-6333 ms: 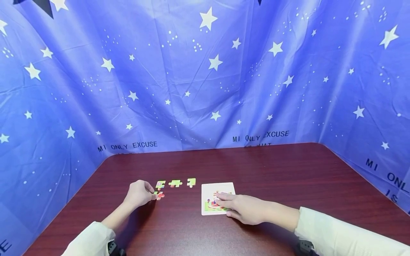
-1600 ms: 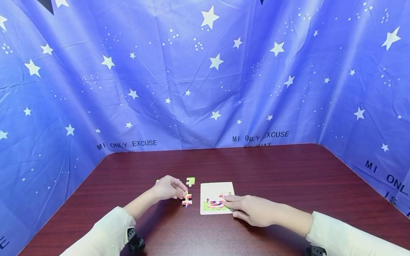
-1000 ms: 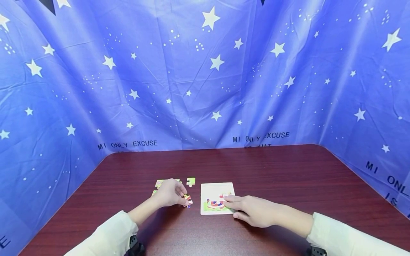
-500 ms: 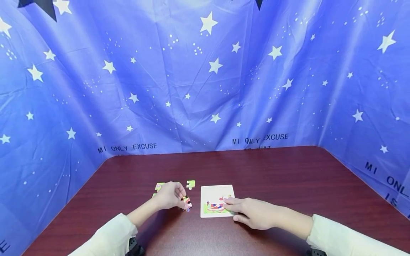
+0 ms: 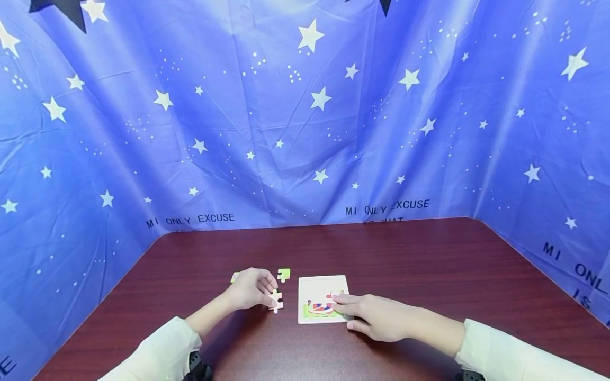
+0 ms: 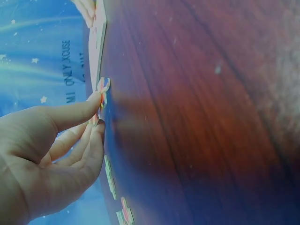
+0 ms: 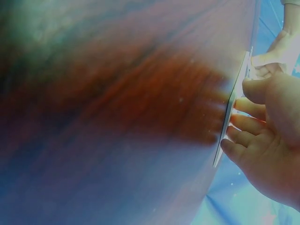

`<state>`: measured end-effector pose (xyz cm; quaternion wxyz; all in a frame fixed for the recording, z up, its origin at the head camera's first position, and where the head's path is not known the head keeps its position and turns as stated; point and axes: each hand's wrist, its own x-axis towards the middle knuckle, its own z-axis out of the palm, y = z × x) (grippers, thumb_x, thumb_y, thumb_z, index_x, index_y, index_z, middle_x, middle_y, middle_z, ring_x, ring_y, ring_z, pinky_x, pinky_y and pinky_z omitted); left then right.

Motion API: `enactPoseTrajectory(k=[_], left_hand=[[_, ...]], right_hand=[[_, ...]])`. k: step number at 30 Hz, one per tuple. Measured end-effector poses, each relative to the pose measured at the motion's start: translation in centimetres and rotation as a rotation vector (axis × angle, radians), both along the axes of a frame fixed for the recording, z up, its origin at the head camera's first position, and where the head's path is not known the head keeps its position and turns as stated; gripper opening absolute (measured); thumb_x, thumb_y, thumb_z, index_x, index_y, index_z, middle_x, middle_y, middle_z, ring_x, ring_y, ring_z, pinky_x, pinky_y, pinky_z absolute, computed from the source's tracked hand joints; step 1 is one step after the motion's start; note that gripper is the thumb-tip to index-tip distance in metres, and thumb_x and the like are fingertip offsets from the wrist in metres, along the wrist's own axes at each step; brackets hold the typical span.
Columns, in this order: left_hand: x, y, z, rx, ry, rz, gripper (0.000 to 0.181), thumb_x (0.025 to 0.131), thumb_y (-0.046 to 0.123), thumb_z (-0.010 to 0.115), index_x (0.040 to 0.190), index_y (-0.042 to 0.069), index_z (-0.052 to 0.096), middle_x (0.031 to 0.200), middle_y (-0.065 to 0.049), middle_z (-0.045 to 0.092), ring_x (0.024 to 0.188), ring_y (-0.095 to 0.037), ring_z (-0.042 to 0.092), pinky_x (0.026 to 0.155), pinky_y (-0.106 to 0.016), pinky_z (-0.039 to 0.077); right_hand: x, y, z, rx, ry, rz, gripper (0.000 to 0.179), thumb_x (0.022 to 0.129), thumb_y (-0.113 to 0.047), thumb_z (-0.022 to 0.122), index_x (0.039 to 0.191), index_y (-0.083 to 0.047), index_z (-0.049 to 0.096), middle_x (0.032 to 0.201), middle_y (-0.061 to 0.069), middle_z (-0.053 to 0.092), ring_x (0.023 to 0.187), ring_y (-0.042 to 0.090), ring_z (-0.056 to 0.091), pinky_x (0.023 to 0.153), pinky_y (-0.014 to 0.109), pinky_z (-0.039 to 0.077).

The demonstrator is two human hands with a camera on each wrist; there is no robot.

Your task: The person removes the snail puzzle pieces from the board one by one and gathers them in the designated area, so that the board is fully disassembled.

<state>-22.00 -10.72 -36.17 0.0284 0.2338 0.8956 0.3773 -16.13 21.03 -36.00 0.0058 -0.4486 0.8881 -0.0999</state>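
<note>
Frame (image 5: 314, 286): partly filled — near part laid, far part bare. Left hand (image 5: 249, 289): pinching a piece (image 5: 277, 299), left of the frame. Right hand (image 5: 379, 317): fingers extended, resting on the frame's right side. Apparently remaining — the pinched piece and loose pieces (image 5: 285, 273) left of the frame.

the table (image 5: 400, 259) looks like glossy wood, the backdrop (image 5: 267, 174) creased cloth, the puzzle tray (image 5: 318, 284) smooth
</note>
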Motion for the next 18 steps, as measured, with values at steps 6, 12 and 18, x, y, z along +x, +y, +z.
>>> enactPoseTrajectory(k=[6, 12, 18], left_hand=[[-0.5, -1.0, -0.4, 0.034, -0.041, 0.028, 0.025, 0.065, 0.0, 0.082, 0.087, -0.002, 0.069, 0.081, -0.012, 0.071, 0.071, -0.011, 0.066, 0.064, -0.02, 0.054], [-0.6, -1.9, -0.8, 0.079, -0.061, 0.054, 0.022, 0.067, -0.003, 0.08, 0.088, -0.004, 0.072, 0.082, -0.016, 0.073, 0.071, -0.013, 0.069, 0.062, -0.022, 0.055], [-0.7, -2.3, -0.5, 0.037, 0.009, 0.121, 0.02, 0.068, -0.004, 0.08, 0.087, -0.002, 0.073, 0.081, -0.015, 0.074, 0.07, -0.016, 0.07, 0.06, -0.022, 0.054]], right_hand=[[0.0, 0.0, -0.3, -0.005, 0.004, 0.004, 0.043, 0.097, -0.016, 0.053, 0.139, -0.008, 0.05, 0.146, 0.011, 0.049, 0.135, 0.025, 0.048, 0.105, 0.039, 0.045], [0.0, 0.2, -0.6, -0.003, 0.013, 0.005, 0.044, 0.097, -0.018, 0.054, 0.14, -0.009, 0.05, 0.146, 0.009, 0.049, 0.135, 0.024, 0.048, 0.105, 0.038, 0.046], [-0.2, 0.3, -0.5, -0.003, 0.03, 0.012, 0.044, 0.097, -0.018, 0.054, 0.14, -0.009, 0.05, 0.146, 0.009, 0.049, 0.135, 0.024, 0.048, 0.104, 0.037, 0.047]])
